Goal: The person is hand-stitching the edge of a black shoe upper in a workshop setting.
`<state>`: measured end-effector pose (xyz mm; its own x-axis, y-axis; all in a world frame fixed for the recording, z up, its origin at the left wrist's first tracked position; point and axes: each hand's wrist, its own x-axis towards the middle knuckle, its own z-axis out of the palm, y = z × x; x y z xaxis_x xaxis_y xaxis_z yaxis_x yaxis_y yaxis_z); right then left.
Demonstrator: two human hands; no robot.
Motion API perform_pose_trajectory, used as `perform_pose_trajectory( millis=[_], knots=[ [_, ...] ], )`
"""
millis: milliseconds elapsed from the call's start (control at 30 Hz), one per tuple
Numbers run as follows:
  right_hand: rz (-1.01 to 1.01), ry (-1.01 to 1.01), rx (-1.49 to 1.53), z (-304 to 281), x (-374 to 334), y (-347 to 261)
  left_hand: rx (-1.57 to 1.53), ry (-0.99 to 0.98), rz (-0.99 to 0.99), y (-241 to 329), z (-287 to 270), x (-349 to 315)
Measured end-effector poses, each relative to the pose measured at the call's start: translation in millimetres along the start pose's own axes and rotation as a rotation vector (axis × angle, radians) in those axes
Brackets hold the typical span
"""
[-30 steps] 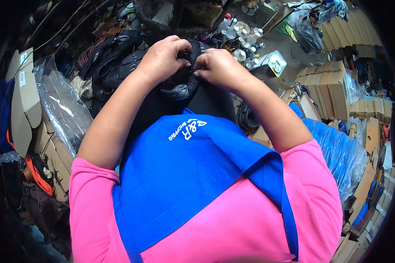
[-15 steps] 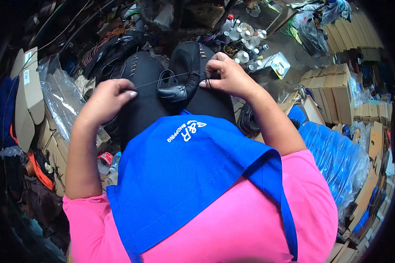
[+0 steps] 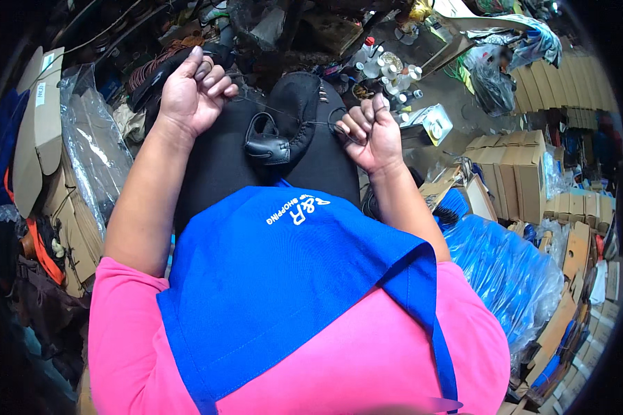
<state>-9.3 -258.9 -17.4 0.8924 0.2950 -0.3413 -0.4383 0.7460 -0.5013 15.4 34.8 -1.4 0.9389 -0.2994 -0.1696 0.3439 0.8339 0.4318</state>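
Note:
Between my thighs a black shoe (image 3: 292,140) rests on my dark trousers, its small heel strap toward me. A thin dark thread (image 3: 273,109) runs from the shoe's edge toward each side. My left hand (image 3: 195,93) is closed on the thread's left end, turned with the palm partly up and the thumb pointing away. On the other side, my right hand (image 3: 372,135) is closed in a fist with the thread looped around its fingers. Neither hand touches the shoe. The thread inside each fist is hidden.
Beyond my right hand stand several small bottles (image 3: 387,71) and a metal can (image 3: 434,124). Stacked cardboard pieces (image 3: 509,162) and a blue plastic-wrapped bundle (image 3: 502,259) lie to the right. Clear plastic (image 3: 93,138) and shaped boards (image 3: 41,145) lean on the left.
Both hands have moved apart from the shoe and rolled into fists. My left hand went up and away; my right hand shifted slightly right and nearer. The shoe has barely moved.

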Motion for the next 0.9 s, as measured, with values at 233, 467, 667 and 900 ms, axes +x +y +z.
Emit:
perform_pose_trajectory(
  millis=[233, 467, 667, 900],
  knots=[
    [-0.044, -0.145, -0.227, -15.2, -15.5, -10.5, 0.224, 0.302, -0.019, 11.8, -5.5, 2.3],
    [0.098, 0.117, -0.496, -55.0, -33.1, -36.4, 0.788, 0.449, 0.049, 40.7, -16.5, -6.0],
    [-0.22, 0.164, -1.491, -38.7, -32.8, -70.6, 1.763, 0.099, 0.344, 18.4, 0.8, -8.0],
    [-0.305, -0.599, -2.126, 53.8, 9.1, -25.2, 1.682, -0.165, 0.3, -86.8, 6.0, 26.0]
  ],
)
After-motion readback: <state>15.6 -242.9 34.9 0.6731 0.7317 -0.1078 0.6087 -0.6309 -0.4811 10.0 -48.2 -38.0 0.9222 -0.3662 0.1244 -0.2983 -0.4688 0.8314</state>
